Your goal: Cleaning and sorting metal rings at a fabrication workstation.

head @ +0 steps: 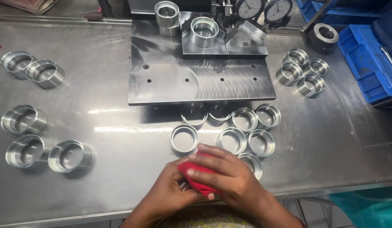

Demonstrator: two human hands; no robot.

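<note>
At the near edge of the brushed steel table [120,177], both hands close together on a red cloth [195,174]: right hand [229,175] wrapped over the top, left hand [168,195] cupping beneath; whether a part sits inside cannot be told. Just beyond, polished metal rings [184,138] cluster tight against a thick drilled steel plate [196,80]. Open tabletop lies left of the hands, with larger cups [69,156] spaced well apart, and blue bins [365,63] at far right.

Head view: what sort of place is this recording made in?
Probably a machining or inspection workshop: a steel bench covered with turned metal rings, a gauging fixture with dial gauges, and blue parts bins. Both hands hold a red cloth.
</note>
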